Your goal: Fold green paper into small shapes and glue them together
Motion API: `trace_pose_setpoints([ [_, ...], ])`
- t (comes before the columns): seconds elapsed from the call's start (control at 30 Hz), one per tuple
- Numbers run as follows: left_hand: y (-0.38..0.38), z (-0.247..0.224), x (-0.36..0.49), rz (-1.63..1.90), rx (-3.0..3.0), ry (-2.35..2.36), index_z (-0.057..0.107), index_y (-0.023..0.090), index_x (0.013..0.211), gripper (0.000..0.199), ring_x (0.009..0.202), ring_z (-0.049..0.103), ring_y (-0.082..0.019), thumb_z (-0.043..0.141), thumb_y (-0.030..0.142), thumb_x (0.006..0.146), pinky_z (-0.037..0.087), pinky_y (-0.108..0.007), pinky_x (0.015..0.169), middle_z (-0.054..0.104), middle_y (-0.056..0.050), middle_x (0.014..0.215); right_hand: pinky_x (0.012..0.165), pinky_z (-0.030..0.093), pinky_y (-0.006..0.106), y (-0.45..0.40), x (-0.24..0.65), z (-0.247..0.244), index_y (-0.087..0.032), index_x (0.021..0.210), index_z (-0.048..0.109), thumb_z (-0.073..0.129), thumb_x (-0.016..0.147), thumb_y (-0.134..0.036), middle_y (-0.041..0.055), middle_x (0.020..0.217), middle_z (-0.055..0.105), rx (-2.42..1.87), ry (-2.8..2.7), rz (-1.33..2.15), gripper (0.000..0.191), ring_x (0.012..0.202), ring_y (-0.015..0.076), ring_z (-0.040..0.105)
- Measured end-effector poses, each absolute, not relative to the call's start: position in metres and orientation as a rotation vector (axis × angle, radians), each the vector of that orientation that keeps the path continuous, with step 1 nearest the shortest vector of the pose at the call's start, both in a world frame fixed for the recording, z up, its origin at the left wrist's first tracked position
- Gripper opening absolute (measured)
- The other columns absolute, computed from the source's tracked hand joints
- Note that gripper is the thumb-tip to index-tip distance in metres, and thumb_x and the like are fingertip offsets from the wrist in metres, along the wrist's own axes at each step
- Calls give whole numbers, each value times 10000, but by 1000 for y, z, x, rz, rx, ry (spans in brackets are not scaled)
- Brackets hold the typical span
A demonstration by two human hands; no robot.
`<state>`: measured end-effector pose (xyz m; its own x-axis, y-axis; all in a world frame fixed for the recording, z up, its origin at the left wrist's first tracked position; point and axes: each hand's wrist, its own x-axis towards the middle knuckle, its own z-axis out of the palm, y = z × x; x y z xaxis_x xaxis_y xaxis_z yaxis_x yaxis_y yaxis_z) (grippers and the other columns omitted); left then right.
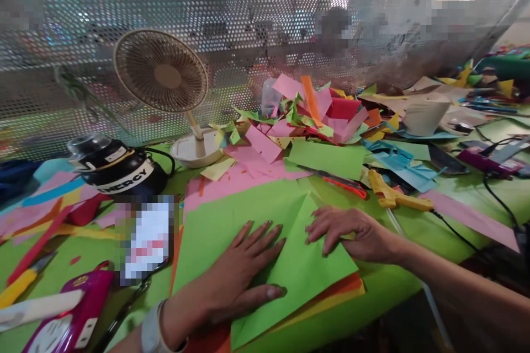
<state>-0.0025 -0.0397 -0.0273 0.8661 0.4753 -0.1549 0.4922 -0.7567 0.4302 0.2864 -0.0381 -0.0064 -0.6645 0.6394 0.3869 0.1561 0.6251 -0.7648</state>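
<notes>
A large sheet of bright green paper (215, 215) lies before me, with a crease rising to a point near its top right. My left hand (248, 265) rests flat on the sheet, fingers spread, a pale band around the wrist. On the sheet's right part lies my right hand (337, 231), its fingers slightly bent and apart, touching the paper near the crease. Orange and yellow sheets (351, 287) peek out beneath the green one. Pink paper (199, 193) shows past its upper left edge.
Behind the sheet, paper scraps (265, 143) pile up beside a small fan (165, 74). A yellow glue gun (397, 196) and a red-handled tool (343, 185) lie to the right. Leftward are a black container (120, 168), a yellow cutter (25, 284) and a magenta device (78, 309).
</notes>
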Motion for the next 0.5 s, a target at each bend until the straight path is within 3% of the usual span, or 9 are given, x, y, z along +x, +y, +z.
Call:
trace_pose_setpoints([
  [0.3,-47,-30,-1,-96,2628,900,94,359,1488,795,1422,29,-393,368,722,837,80,-699,1069,58,-89,1574,938,488,380,-44,299,-14,-190,834,695,582,812,-41,56,902,753,-729,-2111,974,189,879,153,697],
  [0.5,-51,-27,0,-100,2526,978,153,351,1486,826,1421,8,-395,378,756,803,43,-696,1073,62,-82,1576,922,513,364,-41,305,-21,-212,873,701,587,861,-128,44,897,752,-784,-2078,932,142,868,158,704],
])
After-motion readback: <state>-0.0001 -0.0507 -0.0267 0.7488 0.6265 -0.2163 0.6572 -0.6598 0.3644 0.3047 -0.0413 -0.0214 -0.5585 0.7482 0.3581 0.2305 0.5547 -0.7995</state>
